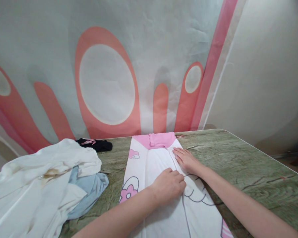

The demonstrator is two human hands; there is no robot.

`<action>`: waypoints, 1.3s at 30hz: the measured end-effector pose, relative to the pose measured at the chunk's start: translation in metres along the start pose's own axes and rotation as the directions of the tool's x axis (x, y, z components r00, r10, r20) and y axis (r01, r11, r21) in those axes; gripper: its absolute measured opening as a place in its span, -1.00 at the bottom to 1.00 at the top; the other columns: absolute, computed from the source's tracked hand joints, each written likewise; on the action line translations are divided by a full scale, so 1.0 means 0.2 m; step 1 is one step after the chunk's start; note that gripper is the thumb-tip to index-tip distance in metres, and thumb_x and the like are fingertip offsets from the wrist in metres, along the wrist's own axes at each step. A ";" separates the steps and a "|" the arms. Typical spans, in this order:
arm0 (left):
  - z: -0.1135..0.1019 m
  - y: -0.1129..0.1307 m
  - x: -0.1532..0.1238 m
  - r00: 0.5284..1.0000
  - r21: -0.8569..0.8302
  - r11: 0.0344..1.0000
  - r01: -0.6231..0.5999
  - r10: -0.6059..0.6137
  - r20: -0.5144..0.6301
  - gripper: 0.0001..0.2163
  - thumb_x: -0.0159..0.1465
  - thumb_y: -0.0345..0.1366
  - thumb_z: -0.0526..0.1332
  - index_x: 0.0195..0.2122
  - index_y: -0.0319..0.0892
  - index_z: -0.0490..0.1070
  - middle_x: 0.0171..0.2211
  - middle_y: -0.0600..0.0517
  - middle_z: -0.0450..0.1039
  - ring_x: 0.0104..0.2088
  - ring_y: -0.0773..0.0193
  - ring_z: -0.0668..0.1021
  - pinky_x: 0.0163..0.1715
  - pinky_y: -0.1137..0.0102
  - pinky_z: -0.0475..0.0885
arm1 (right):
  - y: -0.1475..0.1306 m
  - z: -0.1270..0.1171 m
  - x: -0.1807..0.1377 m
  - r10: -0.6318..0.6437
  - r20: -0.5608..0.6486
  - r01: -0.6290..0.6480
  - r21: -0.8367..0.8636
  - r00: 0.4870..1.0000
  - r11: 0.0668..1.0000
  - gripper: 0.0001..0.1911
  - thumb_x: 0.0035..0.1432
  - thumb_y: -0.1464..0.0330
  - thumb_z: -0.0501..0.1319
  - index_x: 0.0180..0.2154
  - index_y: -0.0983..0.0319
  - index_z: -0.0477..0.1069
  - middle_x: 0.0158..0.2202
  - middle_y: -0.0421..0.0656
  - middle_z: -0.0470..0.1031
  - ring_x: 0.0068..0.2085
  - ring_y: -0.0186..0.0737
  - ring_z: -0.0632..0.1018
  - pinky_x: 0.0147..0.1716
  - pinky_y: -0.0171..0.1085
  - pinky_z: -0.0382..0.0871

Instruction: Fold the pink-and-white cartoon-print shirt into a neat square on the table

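A white garment (161, 172) with a pink top end and printed cartoon outlines lies folded into a long strip on the table. My left hand (169, 186) rests on its middle, fingers curled together at the edge of a folded layer; the fingertips are partly hidden. Farther up, beside the pink part, my right hand (187, 161) lies flat on the right edge of the cloth with its fingers stretched out. The near end of the garment runs out of view at the bottom.
A heap of white clothes (47, 178) covers the table's left side, with a light blue cloth (89, 191) under it. Behind it lies a black garment (100, 145). The wood-patterned table (243, 165) meets a printed wall backdrop (149, 49) at its far edge.
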State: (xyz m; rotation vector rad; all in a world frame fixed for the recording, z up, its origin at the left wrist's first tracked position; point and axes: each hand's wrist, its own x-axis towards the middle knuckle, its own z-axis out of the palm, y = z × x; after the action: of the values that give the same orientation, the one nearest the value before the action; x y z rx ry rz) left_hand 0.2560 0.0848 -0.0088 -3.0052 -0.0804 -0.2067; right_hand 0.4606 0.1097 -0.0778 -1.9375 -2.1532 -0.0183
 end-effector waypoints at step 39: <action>-0.01 0.03 -0.01 0.976 -0.357 0.910 0.212 -0.177 0.127 -0.40 0.31 0.02 -0.19 0.24 -0.30 -0.09 0.25 -0.17 -0.06 0.23 0.13 0.04 0.18 0.18 -0.06 | 0.12 -0.12 -0.39 0.065 0.057 -0.062 -0.045 0.996 0.997 -0.42 0.24 0.09 -0.20 0.23 0.15 -0.01 0.27 -0.18 -0.02 0.27 -0.11 -0.06 0.17 0.03 -0.07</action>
State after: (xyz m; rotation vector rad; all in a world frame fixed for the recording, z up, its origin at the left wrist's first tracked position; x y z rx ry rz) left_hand 0.2547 0.0783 -0.0080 -3.3816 -0.3958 -0.1121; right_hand 0.4955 0.0326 -0.0737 -2.0540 -2.1436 0.0038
